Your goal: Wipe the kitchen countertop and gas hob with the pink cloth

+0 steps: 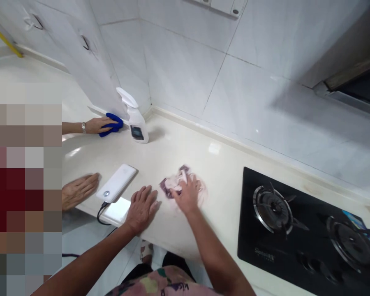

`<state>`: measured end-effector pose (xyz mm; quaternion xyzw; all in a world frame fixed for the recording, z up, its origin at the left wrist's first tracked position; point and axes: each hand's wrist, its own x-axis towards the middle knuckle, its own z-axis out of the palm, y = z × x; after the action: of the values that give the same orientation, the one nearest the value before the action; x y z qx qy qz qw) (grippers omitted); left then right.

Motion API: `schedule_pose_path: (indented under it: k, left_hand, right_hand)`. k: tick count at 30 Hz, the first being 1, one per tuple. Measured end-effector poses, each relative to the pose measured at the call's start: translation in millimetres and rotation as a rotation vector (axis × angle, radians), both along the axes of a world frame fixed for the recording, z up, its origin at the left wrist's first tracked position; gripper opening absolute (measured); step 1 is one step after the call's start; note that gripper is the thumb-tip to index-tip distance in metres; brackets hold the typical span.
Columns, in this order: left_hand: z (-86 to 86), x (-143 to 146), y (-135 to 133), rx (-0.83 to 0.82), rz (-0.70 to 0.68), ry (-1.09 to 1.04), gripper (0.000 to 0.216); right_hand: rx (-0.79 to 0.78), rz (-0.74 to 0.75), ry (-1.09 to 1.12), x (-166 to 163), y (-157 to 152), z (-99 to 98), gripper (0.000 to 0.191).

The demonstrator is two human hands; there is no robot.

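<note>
Pressing down on a crumpled cloth of pale pink and purple, the right hand of the person in front of me covers much of it. The cloth lies out in the open on the cream surface, between a power bank and a gas hob. The fingers of that hand are spread apart across the fabric, not clamped around it. A faint pinkish patch shows on the surface around the cloth.

The left hand lies flat on the surface just beside the cloth, near the front edge, its fingers apart and holding nothing. Just past it sits a white power bank, lying at an angle, with a black cable dropping over the edge.

Another person stands at the left, mostly blurred out. One of their hands rests on the surface near the power bank. Their other hand, with a watch on the wrist, is on a blue cloth near the foot of the wall. A white spray bottle stands upright just beside that blue cloth.

To the right is a black gas hob with two burners. White tiles cover the wall behind, and a white cabinet door hangs at the upper left.
</note>
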<state>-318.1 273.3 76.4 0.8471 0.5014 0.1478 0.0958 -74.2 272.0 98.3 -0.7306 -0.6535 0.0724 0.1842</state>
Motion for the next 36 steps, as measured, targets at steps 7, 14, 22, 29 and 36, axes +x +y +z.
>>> schedule_pose_path:
  k: [7, 14, 22, 29, 36]
  left_hand:
    - [-2.6, 0, 2, 0.007, 0.004, -0.068, 0.048]
    - [-2.3, 7, 0, 0.005, 0.007, -0.049, 0.048]
    - [2.3, 7, -2, 0.025, 0.001, -0.022, 0.049]
    - [-1.3, 5, -1, 0.059, -0.005, -0.033, 0.047]
    - [-12.4, 6, -3, 0.138, 0.000, -0.032, 0.049]
  right_hand:
    - [0.011, 0.077, 0.011, -17, -142, -11.4, 0.030]
    - [-0.109, -0.383, -0.167, 112, -168, -26.3, 0.065]
    - [-0.138, -0.541, -0.071, 98, -14, -6.6, 0.064]
    - [-0.022, 0.079, -0.074, 6, -69, -5.8, 0.044]
    - [-0.054, -0.287, -0.171, 123, -134, -25.1, 0.052]
